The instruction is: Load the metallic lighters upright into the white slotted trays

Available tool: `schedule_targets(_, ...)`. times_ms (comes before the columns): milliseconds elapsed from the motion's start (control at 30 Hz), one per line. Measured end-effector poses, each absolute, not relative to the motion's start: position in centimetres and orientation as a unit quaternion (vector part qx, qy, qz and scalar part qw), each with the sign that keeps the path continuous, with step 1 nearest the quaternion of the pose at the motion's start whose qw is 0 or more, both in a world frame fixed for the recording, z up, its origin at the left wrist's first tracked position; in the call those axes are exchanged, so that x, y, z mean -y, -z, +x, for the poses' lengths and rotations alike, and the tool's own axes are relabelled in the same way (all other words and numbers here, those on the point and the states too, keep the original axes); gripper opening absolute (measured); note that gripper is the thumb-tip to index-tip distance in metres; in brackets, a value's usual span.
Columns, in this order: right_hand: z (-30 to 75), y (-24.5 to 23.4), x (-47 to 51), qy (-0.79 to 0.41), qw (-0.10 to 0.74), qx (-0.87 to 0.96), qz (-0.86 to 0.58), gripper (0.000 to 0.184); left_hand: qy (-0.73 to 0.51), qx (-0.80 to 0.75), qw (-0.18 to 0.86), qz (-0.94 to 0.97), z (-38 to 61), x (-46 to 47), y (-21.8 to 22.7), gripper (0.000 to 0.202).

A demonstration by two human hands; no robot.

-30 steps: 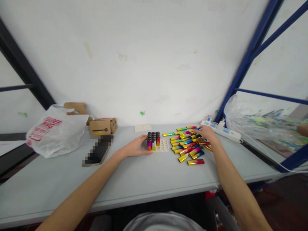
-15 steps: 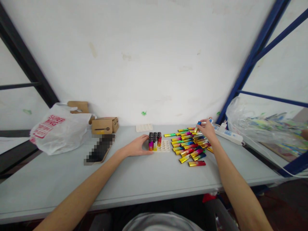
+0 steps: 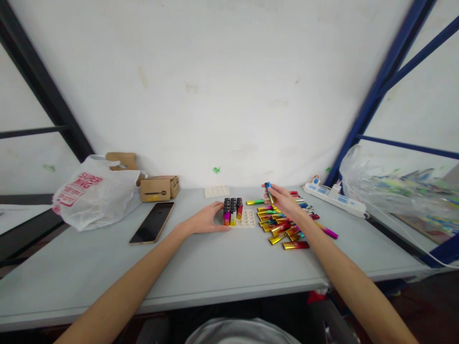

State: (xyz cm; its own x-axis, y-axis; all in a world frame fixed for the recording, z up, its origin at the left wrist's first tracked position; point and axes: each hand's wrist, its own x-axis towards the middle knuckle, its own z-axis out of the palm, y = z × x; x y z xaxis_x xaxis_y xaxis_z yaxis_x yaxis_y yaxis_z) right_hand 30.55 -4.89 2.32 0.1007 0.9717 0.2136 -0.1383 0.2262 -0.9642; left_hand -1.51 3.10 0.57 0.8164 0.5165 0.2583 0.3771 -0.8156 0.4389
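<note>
Both forearms reach out from 6 o'clock across the grey table (image 3: 215,272). Your right hand (image 3: 283,200) has left the far side of the pile of lighters (image 3: 285,228), where it was half a second ago, and swung in toward 12 o'clock. It now hangs over the pile's far left corner, thumb and fingertips pinched on one lighter (image 3: 268,187) held nearly upright, blue end up.

Your left hand (image 3: 206,220) has not shifted. It lies palm down on the table, fingers loose and gripping nothing, their tips against the left edge of the white tray (image 3: 248,220). Standing lighters (image 3: 232,210) fill the tray's left rows, while the pockets on its right show bare.

The pile lies just at the tray's 3 o'clock side, with one pink lighter (image 3: 328,231) lying apart at its right.

Farther out, a phone (image 3: 152,228) lies face up at 10 o'clock, with a cardboard box (image 3: 159,188) and a white plastic bag (image 3: 93,193) beyond it. A spare tray (image 3: 217,191) sits at 12 by the wall — a power strip (image 3: 335,197) at 2.
</note>
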Motion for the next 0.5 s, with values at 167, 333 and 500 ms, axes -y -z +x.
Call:
schedule_targets(167, 27.4, -2.0, 5.7, -0.508, 0.554, 0.504, -0.425, 0.047, -0.180, -0.240, 0.191, 0.935, -1.5, -3.0, -0.6, 0.079)
schedule_targets(333, 25.2, -1.3, 5.7, -0.408, 0.503, 0.580, -0.494, 0.047, -0.179, -0.234, 0.194, 0.936, -1.5, -3.1, -0.6, 0.081)
schedule_targets(500, 24.2, -0.8, 5.6, -0.178, 0.496, 0.657, -0.539, 0.054, -0.181, -0.232, 0.194, 0.936, -1.5, -3.1, -0.6, 0.079)
